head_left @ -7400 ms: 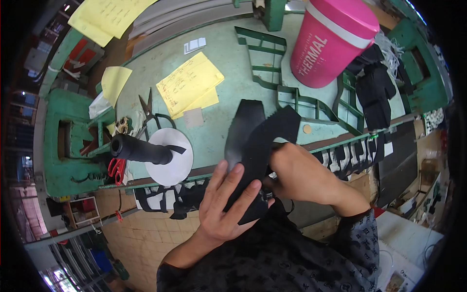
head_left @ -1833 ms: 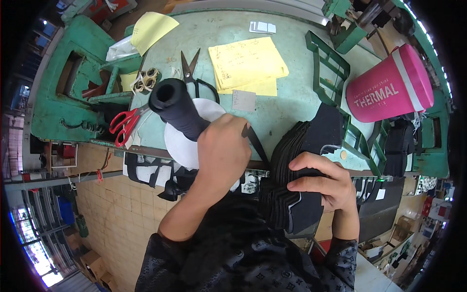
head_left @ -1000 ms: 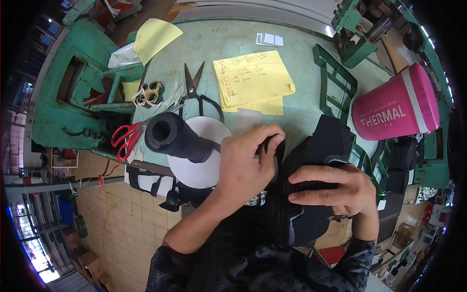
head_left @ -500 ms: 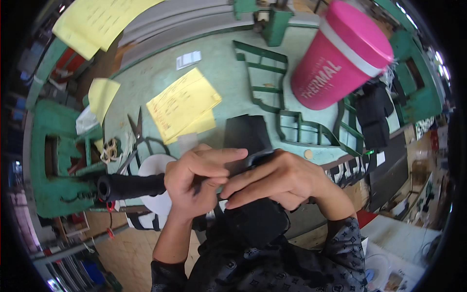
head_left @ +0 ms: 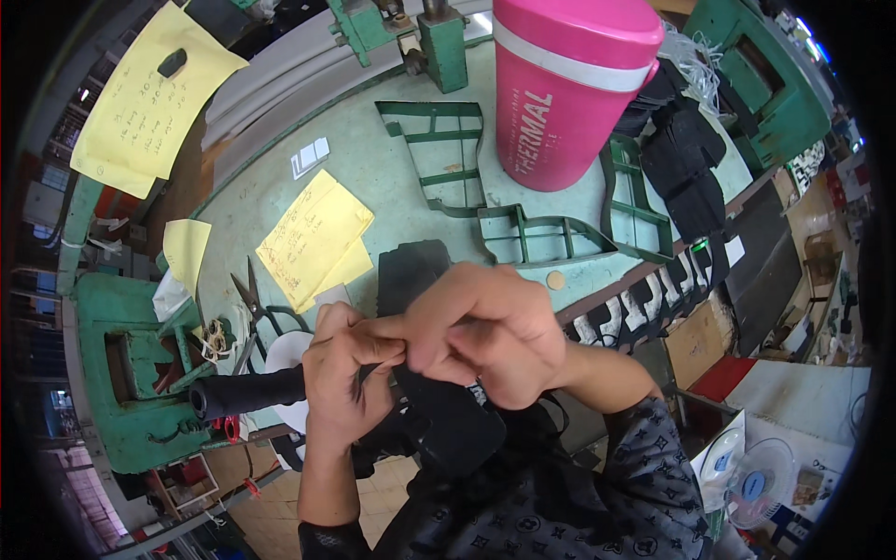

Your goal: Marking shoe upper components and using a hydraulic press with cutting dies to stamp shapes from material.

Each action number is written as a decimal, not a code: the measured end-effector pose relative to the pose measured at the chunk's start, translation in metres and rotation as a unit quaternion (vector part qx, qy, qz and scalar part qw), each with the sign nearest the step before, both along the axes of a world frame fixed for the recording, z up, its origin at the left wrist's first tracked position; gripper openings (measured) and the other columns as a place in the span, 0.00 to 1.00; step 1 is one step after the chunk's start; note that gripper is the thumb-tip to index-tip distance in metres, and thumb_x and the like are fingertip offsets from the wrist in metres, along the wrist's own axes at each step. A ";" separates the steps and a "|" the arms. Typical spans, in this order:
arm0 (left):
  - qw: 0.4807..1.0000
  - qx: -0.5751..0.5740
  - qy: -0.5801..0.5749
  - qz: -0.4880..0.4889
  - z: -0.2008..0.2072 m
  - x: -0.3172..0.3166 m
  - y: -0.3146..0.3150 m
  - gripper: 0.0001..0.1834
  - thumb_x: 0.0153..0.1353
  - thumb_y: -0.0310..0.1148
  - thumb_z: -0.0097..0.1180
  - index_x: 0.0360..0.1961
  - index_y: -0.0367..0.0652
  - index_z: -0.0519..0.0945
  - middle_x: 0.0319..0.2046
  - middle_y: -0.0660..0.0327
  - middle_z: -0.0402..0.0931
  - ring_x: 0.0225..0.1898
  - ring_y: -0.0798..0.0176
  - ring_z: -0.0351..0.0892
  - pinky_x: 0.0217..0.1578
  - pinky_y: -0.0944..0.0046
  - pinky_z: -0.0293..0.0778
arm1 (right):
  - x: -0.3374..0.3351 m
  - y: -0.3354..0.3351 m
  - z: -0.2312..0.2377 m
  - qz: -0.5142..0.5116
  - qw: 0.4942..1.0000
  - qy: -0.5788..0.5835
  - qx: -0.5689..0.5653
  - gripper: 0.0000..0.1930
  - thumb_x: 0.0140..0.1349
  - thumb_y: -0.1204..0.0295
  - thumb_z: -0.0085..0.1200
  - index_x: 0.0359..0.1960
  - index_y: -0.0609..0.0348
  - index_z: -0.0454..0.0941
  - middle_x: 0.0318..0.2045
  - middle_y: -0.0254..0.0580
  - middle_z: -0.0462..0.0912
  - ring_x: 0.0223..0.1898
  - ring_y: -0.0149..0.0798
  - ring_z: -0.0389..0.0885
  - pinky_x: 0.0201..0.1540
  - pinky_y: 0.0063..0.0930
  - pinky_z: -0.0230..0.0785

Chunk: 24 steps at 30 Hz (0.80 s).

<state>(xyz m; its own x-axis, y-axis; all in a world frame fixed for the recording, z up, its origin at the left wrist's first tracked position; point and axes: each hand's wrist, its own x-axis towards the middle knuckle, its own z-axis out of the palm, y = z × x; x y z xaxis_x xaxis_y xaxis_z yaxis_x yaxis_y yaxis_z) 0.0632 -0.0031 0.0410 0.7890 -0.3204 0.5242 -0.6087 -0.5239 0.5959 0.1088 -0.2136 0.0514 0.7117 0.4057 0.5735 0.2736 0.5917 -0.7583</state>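
2 hands meet at the black bundle

My left hand (head_left: 345, 378) and right hand (head_left: 499, 331) come together near the middle of the frame, fingers bent inward and fingertips touching. I cannot tell whether either set of fingers is grasping something thin or merely pressed together; my knuckles hide it.

The black bundle (head_left: 455, 431) lies behind and below my hands, 1 end showing above them and the other in the lower middle. Whether its upper end rests on the surface (head_left: 411, 221) I can't make out.

I'd judge the step in hand to be close fingertip work against the bundle. The next move calls for a small, firm pinch, with the bundle kept steady. Sideways room on my left looks tight: the black roll (head_left: 247, 394) on its white disc (head_left: 285, 350) sits just beside that wrist, with 1 pair of dark scissors (head_left: 249, 291) further up.
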 end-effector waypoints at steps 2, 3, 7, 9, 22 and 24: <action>1.000 0.005 -0.006 0.005 0.000 0.003 -0.004 0.15 0.50 0.15 0.65 0.37 0.42 0.77 0.36 0.58 0.90 0.34 0.52 0.79 0.38 0.56 0.69 | 0.005 0.012 0.012 -0.050 0.993 -0.102 -0.021 0.12 0.65 0.86 0.40 0.47 0.67 0.73 0.28 0.40 0.77 0.22 0.32 0.70 0.28 0.29 0.64; 1.000 0.013 -0.015 0.023 0.002 0.003 -0.005 0.17 0.45 0.14 0.65 0.37 0.42 0.79 0.35 0.58 0.89 0.35 0.49 0.80 0.39 0.55 0.70 | 0.010 0.020 0.013 -0.048 0.993 -0.105 -0.019 0.12 0.65 0.86 0.40 0.47 0.67 0.73 0.28 0.40 0.77 0.22 0.32 0.70 0.28 0.29 0.64; 0.996 -0.048 0.061 -0.032 0.010 0.004 0.001 0.16 0.45 0.14 0.69 0.36 0.42 0.86 0.33 0.56 0.86 0.38 0.48 0.84 0.43 0.58 0.73 | 0.018 0.036 0.020 0.033 0.996 -0.075 -0.026 0.08 0.76 0.83 0.34 0.48 0.65 0.68 0.25 0.30 0.68 0.22 0.21 0.60 0.25 0.20 0.54; 0.997 -0.065 0.052 0.000 0.012 -0.001 -0.006 0.13 0.47 0.14 0.70 0.34 0.41 0.86 0.34 0.55 0.86 0.38 0.50 0.86 0.44 0.60 0.75 | 0.019 0.031 0.027 0.016 0.996 -0.082 -0.022 0.06 0.78 0.81 0.33 0.49 0.62 0.64 0.26 0.29 0.67 0.22 0.20 0.58 0.25 0.19 0.52; 0.986 -0.110 0.121 -0.045 0.010 0.004 -0.001 0.10 0.58 0.13 0.65 0.34 0.37 0.79 0.41 0.54 0.90 0.39 0.54 0.87 0.44 0.61 0.79 | -0.029 -0.056 -0.018 -0.340 0.798 -0.183 -0.463 0.19 0.56 0.76 0.68 0.51 0.58 0.82 0.40 0.42 0.82 0.41 0.50 0.79 0.46 0.36 0.71; 0.986 -0.109 0.117 -0.055 0.013 0.007 -0.006 0.10 0.58 0.12 0.65 0.35 0.37 0.79 0.42 0.54 0.90 0.38 0.55 0.87 0.43 0.62 0.80 | -0.037 -0.052 -0.036 -0.357 0.771 -0.184 -0.494 0.19 0.56 0.74 0.70 0.50 0.60 0.83 0.42 0.42 0.82 0.43 0.49 0.78 0.49 0.39 0.72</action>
